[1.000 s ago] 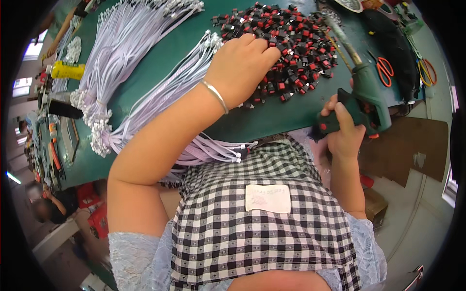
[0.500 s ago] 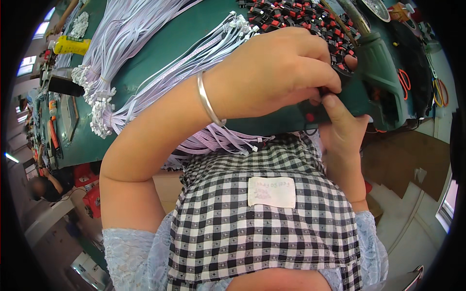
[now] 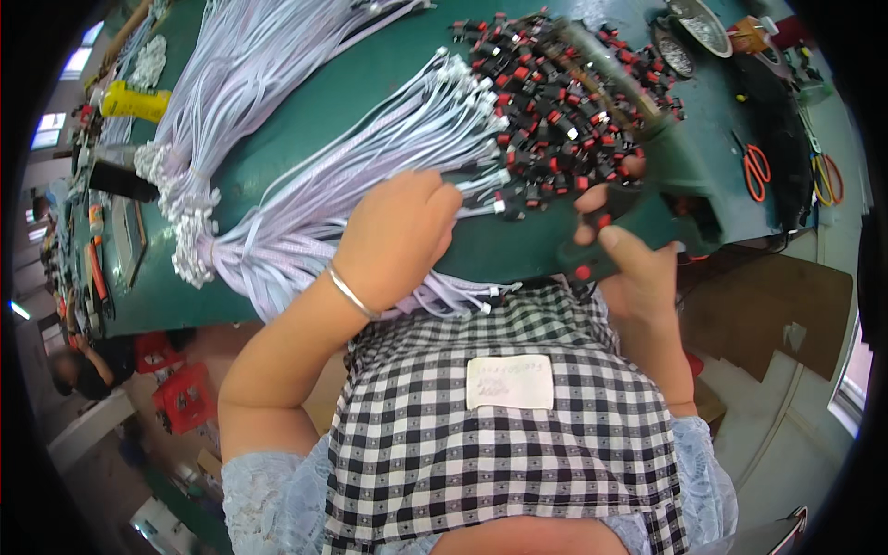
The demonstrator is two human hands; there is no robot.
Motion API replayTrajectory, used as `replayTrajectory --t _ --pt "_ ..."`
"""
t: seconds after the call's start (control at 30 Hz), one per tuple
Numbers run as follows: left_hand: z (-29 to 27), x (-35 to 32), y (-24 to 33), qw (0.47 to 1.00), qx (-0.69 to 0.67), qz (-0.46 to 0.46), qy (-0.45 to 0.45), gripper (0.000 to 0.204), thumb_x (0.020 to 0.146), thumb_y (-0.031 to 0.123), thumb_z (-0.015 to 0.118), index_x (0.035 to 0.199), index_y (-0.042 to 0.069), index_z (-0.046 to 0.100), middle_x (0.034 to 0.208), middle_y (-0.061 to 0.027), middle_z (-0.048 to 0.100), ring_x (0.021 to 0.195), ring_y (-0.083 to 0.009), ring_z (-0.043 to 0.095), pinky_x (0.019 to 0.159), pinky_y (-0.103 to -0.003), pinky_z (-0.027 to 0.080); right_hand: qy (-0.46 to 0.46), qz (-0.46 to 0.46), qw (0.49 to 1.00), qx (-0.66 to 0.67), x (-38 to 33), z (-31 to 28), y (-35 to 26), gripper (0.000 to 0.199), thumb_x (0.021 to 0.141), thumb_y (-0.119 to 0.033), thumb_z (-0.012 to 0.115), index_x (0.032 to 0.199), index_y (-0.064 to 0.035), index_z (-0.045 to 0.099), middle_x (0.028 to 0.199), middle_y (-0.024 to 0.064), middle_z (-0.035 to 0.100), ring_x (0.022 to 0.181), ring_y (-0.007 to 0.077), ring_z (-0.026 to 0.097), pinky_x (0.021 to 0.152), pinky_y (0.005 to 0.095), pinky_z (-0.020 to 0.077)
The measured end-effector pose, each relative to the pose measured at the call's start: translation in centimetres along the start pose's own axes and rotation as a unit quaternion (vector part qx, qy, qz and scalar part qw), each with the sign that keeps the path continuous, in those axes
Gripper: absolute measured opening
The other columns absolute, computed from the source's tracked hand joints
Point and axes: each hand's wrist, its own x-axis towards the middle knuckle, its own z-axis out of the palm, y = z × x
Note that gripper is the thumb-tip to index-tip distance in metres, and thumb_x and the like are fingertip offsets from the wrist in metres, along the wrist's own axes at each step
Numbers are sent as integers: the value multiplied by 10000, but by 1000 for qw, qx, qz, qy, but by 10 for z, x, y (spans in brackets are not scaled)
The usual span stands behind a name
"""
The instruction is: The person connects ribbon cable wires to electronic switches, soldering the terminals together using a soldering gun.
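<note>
My left hand, with a silver bangle at the wrist, lies over a spread bundle of white flat cables. Its fingers are curled in; whatever they pinch is hidden beneath them. On the right, my right hand is closed round a dark green gun-shaped tool with a long barrel pointing away to the upper left. Motion blurs that tool, and its kind is not clear. A small red spot shows by the thumb. Beyond both hands lies a heap of small black-and-red parts.
A second cable bundle lies far left, near a yellow bottle and a black block. Orange-handled scissors and a metal dish lie at the right. The green table ends just before my checked apron.
My left hand has drawn back from beside my right hand, moving left onto the cables. The gun-shaped tool has shifted left, its barrel now over the heap.
</note>
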Motion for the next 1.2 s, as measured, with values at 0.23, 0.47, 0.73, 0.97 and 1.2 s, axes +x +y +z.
replayTrajectory --t 0.23,0.47,0.73,0.97,1.2 --pt "-14 -17 15 990 -126 -49 -25 150 701 23 568 842 23 519 748 -101 531 701 -250 551 675 -313 441 -44 88 989 108 -8 -6 15 607 664 -32 659 1197 -67 369 908 129 569 774 189 568 700 315 486" --pt "-21 -8 18 898 -402 -135 -117 209 765 59 547 963 -5 522 876 -85 567 749 -159 573 730 -263 441 -16 95 994 56 -9 6 11 642 680 -4 642 1229 -85 319 911 115 549 799 224 578 713 352 475" --pt "-17 -1 18 870 -456 -107 -157 153 825 111 521 916 -9 553 819 -41 553 724 -99 509 661 -229 421 -29 111 993 -17 -9 9 11 617 719 -36 629 1248 -85 315 937 117 525 789 218 577 716 354 479" --pt "-17 -7 18 801 -537 -207 -168 144 841 111 538 928 -2 560 796 -20 561 695 -70 516 641 -196 429 16 143 987 78 -12 19 11 568 748 -78 630 1231 -66 332 920 123 545 733 212 576 644 336 484" --pt "-16 -7 13 741 -612 -223 -163 160 823 106 567 938 -3 549 807 -24 581 688 -59 527 626 -193 438 40 152 986 60 -12 28 11 459 761 -84 617 1161 -15 403 952 100 537 700 186 579 605 286 483"
